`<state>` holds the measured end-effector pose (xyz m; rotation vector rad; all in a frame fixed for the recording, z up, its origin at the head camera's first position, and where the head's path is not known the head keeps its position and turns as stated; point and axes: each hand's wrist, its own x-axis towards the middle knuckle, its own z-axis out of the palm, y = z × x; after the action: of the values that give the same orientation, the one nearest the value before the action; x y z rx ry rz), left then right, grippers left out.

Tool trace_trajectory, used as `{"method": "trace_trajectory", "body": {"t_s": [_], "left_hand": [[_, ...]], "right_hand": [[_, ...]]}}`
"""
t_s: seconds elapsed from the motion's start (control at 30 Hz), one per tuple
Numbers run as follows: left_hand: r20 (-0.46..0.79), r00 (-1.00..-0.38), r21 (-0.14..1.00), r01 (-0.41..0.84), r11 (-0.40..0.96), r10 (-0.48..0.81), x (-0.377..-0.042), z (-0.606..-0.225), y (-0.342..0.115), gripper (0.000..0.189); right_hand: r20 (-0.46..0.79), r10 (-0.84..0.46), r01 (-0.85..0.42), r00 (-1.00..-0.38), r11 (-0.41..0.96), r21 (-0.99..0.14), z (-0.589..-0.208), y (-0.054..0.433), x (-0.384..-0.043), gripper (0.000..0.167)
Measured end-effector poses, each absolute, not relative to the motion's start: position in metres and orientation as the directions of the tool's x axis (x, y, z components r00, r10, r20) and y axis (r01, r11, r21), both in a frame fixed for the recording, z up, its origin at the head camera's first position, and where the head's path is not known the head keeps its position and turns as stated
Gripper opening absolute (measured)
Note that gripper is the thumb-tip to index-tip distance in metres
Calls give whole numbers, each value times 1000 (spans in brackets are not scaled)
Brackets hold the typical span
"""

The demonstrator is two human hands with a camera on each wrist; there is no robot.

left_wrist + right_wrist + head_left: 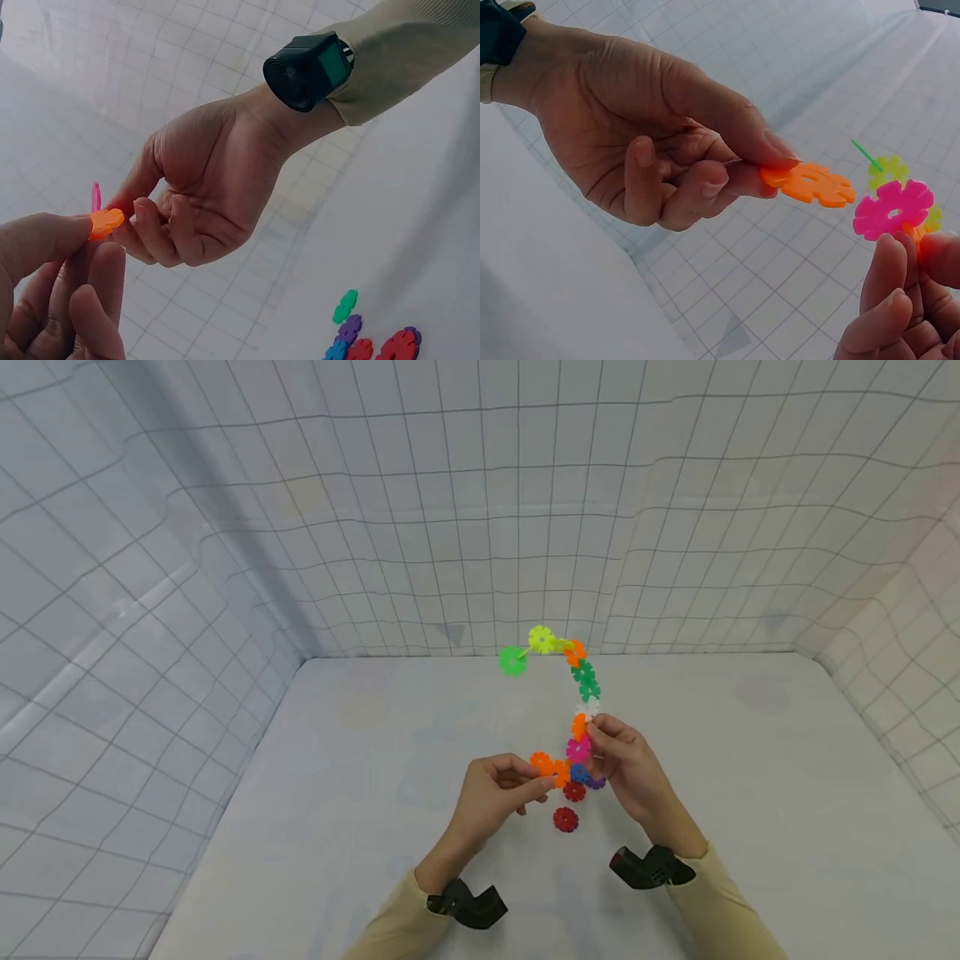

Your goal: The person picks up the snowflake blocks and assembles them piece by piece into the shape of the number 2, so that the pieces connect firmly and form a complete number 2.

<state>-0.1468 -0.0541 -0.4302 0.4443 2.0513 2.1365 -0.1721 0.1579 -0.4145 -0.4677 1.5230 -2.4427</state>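
Head view: right hand (628, 768) partly covers an orange disc (579, 727); left wrist view: blue disc (335, 350) and left hand (56, 300) cut off by frame edge

The orange flower-shaped plastic piece (550, 767) is in the left fingers (528, 792); out from the right fingers (611, 742), the multicoloured flower-disc plastic chain (585, 682) curves leftward. Below, red flower-shaped plastic discs (566, 812) lie on the white worktop (375, 827).
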Motion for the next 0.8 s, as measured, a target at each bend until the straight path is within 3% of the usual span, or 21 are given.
{"method": "trace_trajectory", "body": {"t_s": [0.3, 0.8], "left_hand": [[119, -956, 991, 97, -92, 269, -145, -429, -51, 19], [120, -968, 992, 109, -60, 221, -142, -428, -48, 14]], "right_hand": [[119, -343, 31, -932, -404, -914, -416, 155, -171, 18], [137, -258, -60, -956, -285, -957, -420, 150, -171, 10]]}}
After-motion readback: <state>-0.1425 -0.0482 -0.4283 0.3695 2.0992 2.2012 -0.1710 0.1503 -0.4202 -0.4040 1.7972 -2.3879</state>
